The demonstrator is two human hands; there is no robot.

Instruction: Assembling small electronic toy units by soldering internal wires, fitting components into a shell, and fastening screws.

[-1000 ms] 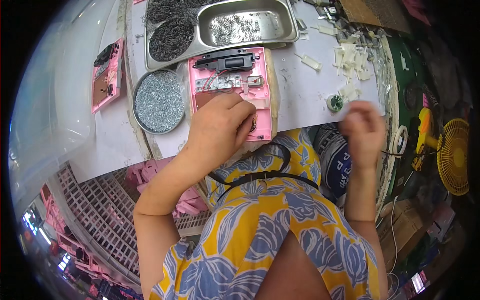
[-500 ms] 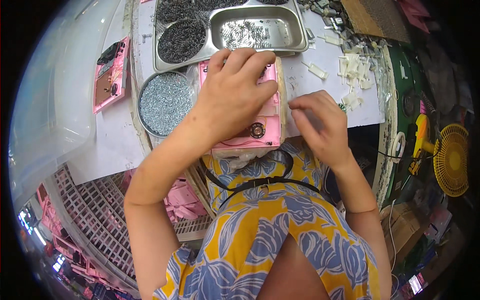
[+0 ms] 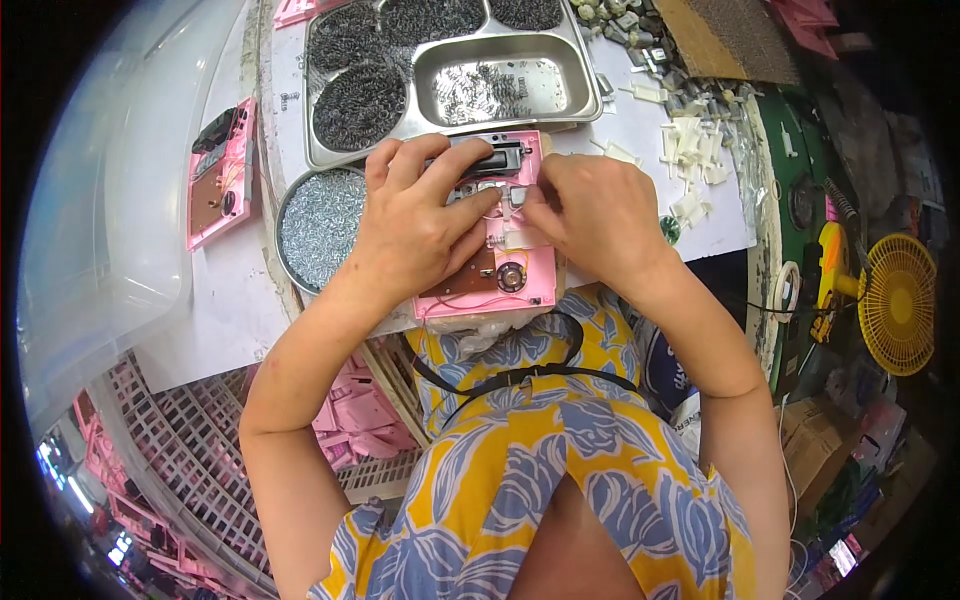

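A pink plastic casing (image 3: 541, 270) lies before me on a wrapped pad, with a brown board (image 3: 470, 280), a small round speaker (image 3: 512, 277), a black part (image 3: 505, 158) and a white plastic piece (image 3: 522, 239) in it. My left hand (image 3: 420, 225) curls over the casing's left side; its index fingertip presses beside a small silvery part (image 3: 517, 197) near the middle. At the casing's right edge, my right hand (image 3: 605, 215) is closed in a pinch, thumb and fingers against that same area. What the pinch holds, if anything, is hidden.
A metal tray (image 3: 440, 135) of dark springs stands beyond the casing. To the left are a round tin of screws (image 3: 322, 225) and another pink casing (image 3: 225, 175). White plunger-like pieces (image 3: 695, 150) lie at right, near a yellow fan (image 3: 897, 305). A white crate (image 3: 190, 460) sits lower left.
My left hand has drawn back toward the casing's left side, uncovering its middle. My right hand has come left onto the casing, its fingers closing into a pinch.
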